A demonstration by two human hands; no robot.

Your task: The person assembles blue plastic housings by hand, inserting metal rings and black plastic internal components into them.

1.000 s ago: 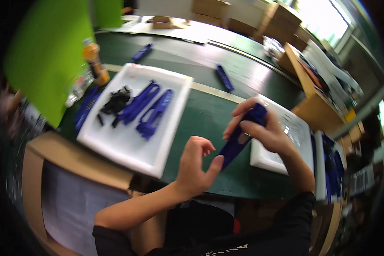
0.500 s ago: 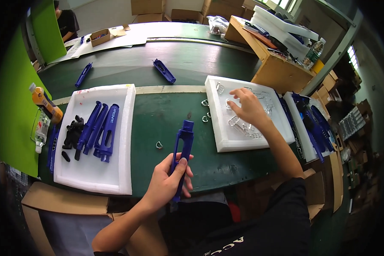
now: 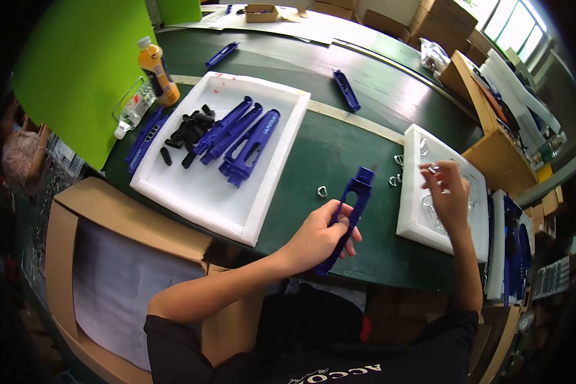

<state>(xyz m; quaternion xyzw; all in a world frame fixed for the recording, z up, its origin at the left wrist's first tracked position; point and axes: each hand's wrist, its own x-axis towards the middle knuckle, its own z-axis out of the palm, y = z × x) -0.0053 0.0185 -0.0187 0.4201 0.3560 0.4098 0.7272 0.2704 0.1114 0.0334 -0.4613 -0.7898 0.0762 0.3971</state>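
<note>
My left hand (image 3: 320, 235) is closed round a long blue plastic housing (image 3: 358, 187), which has an open slot and stands tilted above the green bench. In my right hand (image 3: 451, 195), thumb and fingers pinch a small shiny metal wire clip (image 3: 434, 168) just over the right white foam tray (image 3: 422, 233). More metal wire clips (image 3: 432, 214) lie in that tray, partly hidden by the hand. Several loose clips are beside its left wall, and a single metal clip (image 3: 322, 191) rests on the bench near the housing.
On the left, a white foam tray (image 3: 253, 214) holds blue housings (image 3: 253, 147) and small black parts (image 3: 189, 131). Behind it stand an orange drink bottle (image 3: 158, 73) and a clear bottle (image 3: 133, 115). Another blue housing (image 3: 346, 91) lies farther back. An open cardboard box (image 3: 134, 214) sits below the bench.
The whole view has shifted and tilted, so the trays appear farther right. My right hand has gone from spread fingers over the tray to pinching a metal clip. My left hand keeps the housing.
</note>
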